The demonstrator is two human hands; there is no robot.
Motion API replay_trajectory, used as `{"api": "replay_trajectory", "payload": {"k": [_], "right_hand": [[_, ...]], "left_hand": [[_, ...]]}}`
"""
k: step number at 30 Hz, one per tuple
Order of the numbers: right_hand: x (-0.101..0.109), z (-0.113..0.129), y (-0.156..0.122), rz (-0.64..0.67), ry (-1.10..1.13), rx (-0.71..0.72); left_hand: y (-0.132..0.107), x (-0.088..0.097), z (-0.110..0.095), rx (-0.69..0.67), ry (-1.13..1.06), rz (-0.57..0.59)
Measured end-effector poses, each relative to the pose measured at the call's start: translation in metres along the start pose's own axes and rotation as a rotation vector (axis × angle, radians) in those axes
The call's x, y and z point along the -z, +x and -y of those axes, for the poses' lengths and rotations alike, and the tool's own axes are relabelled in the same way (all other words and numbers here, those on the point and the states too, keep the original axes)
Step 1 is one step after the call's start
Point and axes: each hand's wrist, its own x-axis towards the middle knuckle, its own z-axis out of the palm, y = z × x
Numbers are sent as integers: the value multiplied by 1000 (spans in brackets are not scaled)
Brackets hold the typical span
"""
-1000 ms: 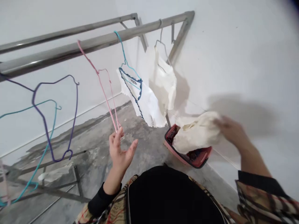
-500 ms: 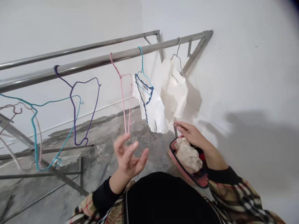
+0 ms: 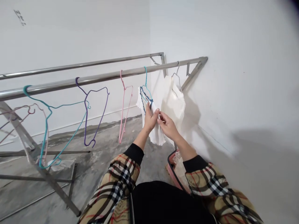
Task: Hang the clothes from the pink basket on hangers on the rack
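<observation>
A small white top with blue ruffled trim (image 3: 157, 133) hangs from a turquoise hanger (image 3: 146, 77) on the rack's front rail. My left hand (image 3: 150, 119) is on its front just below the neckline, closed on the cloth between fingers and thumb. From the right, my right hand (image 3: 169, 127) pinches the same top near its side, fingertips almost meeting my left thumb. To the right hangs a cream garment (image 3: 173, 101) on a grey hanger (image 3: 178, 74), behind my right hand.
A metal drying rack (image 3: 102, 76) runs across to the wall. It carries a pink hanger (image 3: 121, 124), a purple hanger (image 3: 86, 119) and a turquoise wire hanger (image 3: 45, 133). Below my right forearm, a pink basket (image 3: 173, 174) holds pale lacy cloth (image 3: 179, 165).
Both hands have moved up to the white top and closed on it; before, my left was open in the air and my right was above the basket. The view has tilted up.
</observation>
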Motion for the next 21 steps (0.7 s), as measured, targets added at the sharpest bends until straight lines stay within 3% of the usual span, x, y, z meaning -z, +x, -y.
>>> {"api": "replay_trajectory", "payload": {"k": [4, 8, 10, 12, 18, 21], "right_hand": [[0, -4, -7, -60, -34, -42], [-2, -10, -11, -96, -31, -42], [-4, -11, -13, -109, -22, -38], [-6, -12, -16, -99, 24, -64], [-11, -6, -25, -12, 342, -202], [-11, -1, -28, -32, 584, -359]], "left_hand": [[6, 8, -7, 98, -21, 58], [1, 15, -18, 252, -106, 220], [-4, 18, -25, 256, -101, 250], [-11, 21, -32, 196, 9, 215], [-45, 27, -44, -92, 644, 104], [-64, 26, -37, -261, 731, 100]]}}
